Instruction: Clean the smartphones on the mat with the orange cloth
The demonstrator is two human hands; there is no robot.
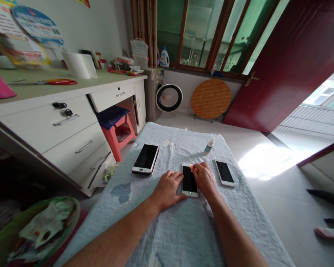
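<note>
A white smartphone (189, 181) with a dark screen lies face up on the cloth-covered table, between my hands. My left hand (168, 188) holds it at its left side, the fingers on the long edge and the thumb by the lower corner. Pinched in my right hand (204, 178) is a small orange cloth (192, 168), which touches the upper right of the screen; most of it is hidden by the fingers. Another white smartphone (225, 172) lies to the right. A larger phone (146, 157), apparently on top of another one, is at the left. Behind them stands a small spray bottle (208, 147).
A pale blue quilted cloth (144, 226) covers the table. Left of it are a white desk (69, 135), a red stool (117, 137) and a bin (75, 218) with used tissues. A washing machine (153, 92) with its door open and a round wooden tabletop (210, 98) stand behind.
</note>
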